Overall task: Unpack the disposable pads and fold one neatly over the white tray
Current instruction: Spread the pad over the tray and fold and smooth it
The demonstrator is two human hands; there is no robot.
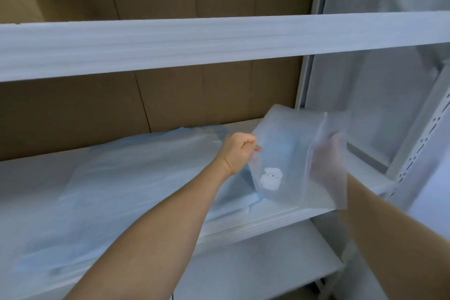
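A frosted translucent plastic bag (292, 153) with a small white cartoon print hangs in the air above the right end of a white shelf (280, 219). My left hand (238, 151) pinches the bag's left edge with curled fingers. My right hand (328, 161) is behind or inside the bag's right side and shows only as a blurred shape through the plastic. Light blue disposable pads (136, 178) lie spread flat over the shelf to the left. No white tray can be made out.
A white shelf beam (194, 44) crosses the view above the hands. Brown cardboard (97, 114) backs the shelving. A white perforated upright (423, 143) stands at the right, and a lower white shelf (255, 268) lies below.
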